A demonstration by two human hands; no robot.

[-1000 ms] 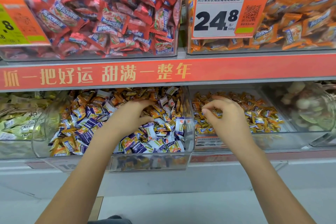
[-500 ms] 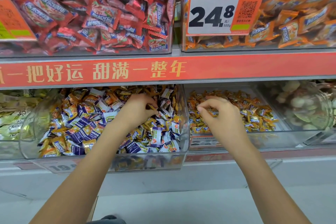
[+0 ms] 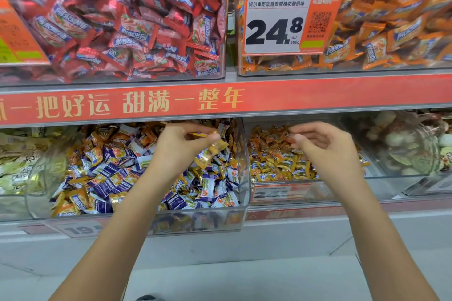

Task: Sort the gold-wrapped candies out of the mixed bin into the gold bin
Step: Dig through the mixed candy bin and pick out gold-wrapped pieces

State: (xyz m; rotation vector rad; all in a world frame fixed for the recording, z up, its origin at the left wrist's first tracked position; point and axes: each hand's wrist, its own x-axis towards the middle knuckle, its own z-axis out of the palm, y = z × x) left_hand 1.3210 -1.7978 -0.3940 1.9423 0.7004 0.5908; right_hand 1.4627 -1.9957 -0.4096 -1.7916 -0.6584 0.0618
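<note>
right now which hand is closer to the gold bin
Right. The right hand hovers over the gold bin, fingers loosely curled above its candies. The left hand is over the mixed bin beside it, pinching gold-wrapped candies.

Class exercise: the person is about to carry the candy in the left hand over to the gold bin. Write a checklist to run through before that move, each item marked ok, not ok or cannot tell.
1. Left hand pinches gold-wrapped candies: ok.
2. Candies lifted above the clear mixed bin of purple and gold sweets: ok.
3. No purple wrapper in the pinch: cannot tell, blurred.
4. Clear gold bin of gold-wrapped sweets open to drop into: ok.
5. Right hand, over the gold bin, empty: cannot tell; fingertips blurred.
6. Right hand out of the drop path: not ok.
</note>
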